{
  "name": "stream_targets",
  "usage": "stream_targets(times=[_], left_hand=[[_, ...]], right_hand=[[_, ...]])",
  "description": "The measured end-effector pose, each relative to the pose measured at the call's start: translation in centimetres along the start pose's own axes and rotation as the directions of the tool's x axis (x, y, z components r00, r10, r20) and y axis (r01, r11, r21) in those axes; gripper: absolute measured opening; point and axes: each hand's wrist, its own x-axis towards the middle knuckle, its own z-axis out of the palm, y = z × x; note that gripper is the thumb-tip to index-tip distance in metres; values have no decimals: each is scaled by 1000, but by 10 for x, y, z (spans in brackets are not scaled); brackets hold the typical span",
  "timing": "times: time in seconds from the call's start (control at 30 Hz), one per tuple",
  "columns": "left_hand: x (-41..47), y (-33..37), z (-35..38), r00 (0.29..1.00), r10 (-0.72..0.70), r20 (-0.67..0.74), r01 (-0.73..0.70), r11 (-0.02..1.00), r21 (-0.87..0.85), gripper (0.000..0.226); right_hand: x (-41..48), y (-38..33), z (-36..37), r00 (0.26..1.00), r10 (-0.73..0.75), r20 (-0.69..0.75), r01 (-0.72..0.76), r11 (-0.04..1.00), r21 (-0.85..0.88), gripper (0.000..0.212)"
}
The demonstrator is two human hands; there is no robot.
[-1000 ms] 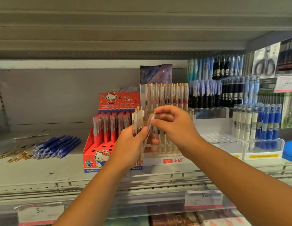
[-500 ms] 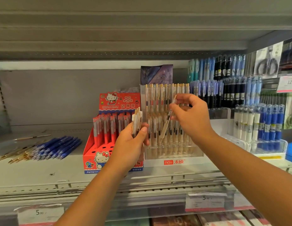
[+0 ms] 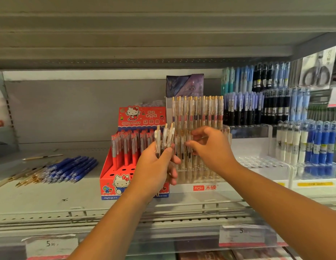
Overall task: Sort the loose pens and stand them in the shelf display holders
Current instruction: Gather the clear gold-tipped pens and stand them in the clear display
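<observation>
Pens [image 3: 164, 139] in left hand [image 3: 154, 169]: three gold tops counted, long axes near upright, tops leaning toward 1 o'clock, tips down inside curled fingers and thumb. Held just at 9 o'clock of clear display holder [image 3: 225, 186], in front of red Hello Kitty box [image 3: 114, 182]. Right hand [image 3: 212, 152] at holder's middle row, fingers half curled, thumb near forefinger; cannot tell whether pinching a pen. Blue pens [image 3: 73, 169] flat at far 9 o'clock, lying along the 8-to-2 line, too bunched to count.

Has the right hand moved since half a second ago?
Yes. Measured against the clear hesu holder, the right hand has come left and slightly down, toward the pen bundle in the left hand.
</observation>
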Motion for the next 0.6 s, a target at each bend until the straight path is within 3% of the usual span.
stream_targets(times=[0.47,0.6], left_hand=[[2,-3,0,1000,-2,29,3,999,-40,17],[2,-4,0,999,0,33,2,999,-44,25]], right_hand=[[-9,-4,-7,999,-25,-21,22,992,-127,31],[-14,-20,-12,999,-20,30,17,994,107,20]])
